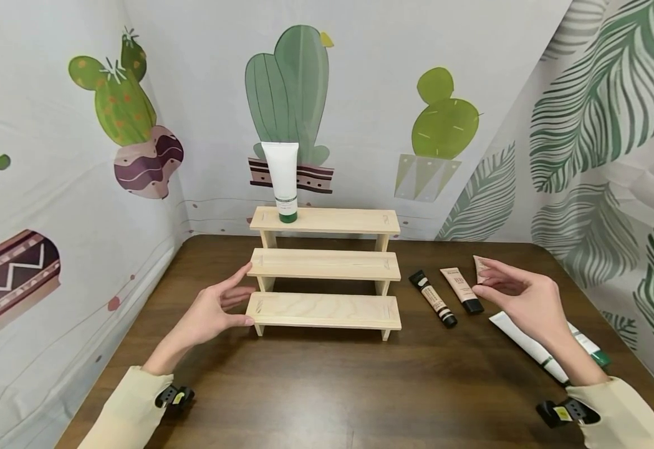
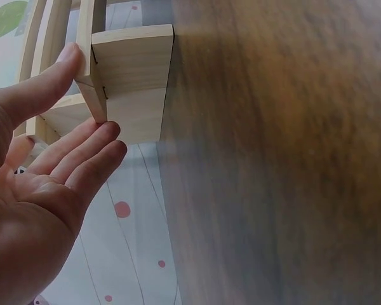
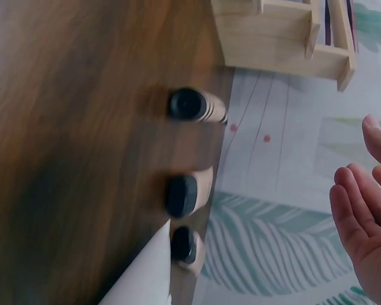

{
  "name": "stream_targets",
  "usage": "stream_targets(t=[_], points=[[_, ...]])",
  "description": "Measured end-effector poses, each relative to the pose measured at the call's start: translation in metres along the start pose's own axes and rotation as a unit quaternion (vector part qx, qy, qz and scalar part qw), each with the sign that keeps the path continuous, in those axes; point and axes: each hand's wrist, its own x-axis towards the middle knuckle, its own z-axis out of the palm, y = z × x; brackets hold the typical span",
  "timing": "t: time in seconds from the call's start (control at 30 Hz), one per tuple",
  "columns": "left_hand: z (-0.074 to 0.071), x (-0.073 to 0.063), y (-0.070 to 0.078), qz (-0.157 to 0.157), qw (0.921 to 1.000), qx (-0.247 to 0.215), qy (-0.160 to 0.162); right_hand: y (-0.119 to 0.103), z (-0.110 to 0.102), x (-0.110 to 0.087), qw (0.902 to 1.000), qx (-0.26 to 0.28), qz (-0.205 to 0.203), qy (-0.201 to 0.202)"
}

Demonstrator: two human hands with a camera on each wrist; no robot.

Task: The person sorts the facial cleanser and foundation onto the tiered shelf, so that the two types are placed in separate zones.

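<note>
Green cactus pictures (image 1: 287,87) sit on the pale cloth wall (image 1: 209,81), and big striped leaves (image 1: 601,100) fill its right side. On the left, the left hand (image 1: 209,312) is open, and its thumb and fingertips touch the left end of a wooden stand (image 1: 327,265) with three steps. Near the left end of the top step, a white tube (image 1: 283,171) stands on its green cap. Right of the stand, three small tubes lie on the table: a black and tan tube (image 1: 432,296), a pinkish tube (image 1: 458,288) with a black cap, and a third little tube (image 1: 479,268). The right hand (image 1: 520,296) hides part of that last one. It is loosely open above the table, with nothing in its fingers. Farther right and closer to the person lie a long white tube (image 1: 520,337) and a green-capped tube (image 1: 583,338); the right arm blocks part of both.

The standing tube's writing is too small to read, and so is the black and tan one's. The pinkish tube seems to say "BB".

Dark brown wood makes the table top (image 1: 304,386), shiny near the front. Pale sleeves (image 1: 130,399) reach in from both bottom corners.
</note>
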Motion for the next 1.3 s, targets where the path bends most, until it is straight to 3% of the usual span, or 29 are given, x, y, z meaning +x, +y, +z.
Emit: stream_targets(t=[0.17,0.7,1.3], points=[[0.001,0.002,0.001,0.002,1.0,0.002,0.0,0.01,-0.013,-0.008,0.999,-0.042,0.012,-0.01],[0.001,0.002,-0.001,0.008,0.9999,0.013,-0.006,0.04,-0.044,-0.024,0.9924,-0.109,-0.006,-0.056],[-0.001,0.003,0.001,0.01,0.9999,0.012,-0.006,0.082,-0.071,-0.037,0.9769,-0.153,-0.068,-0.133]])
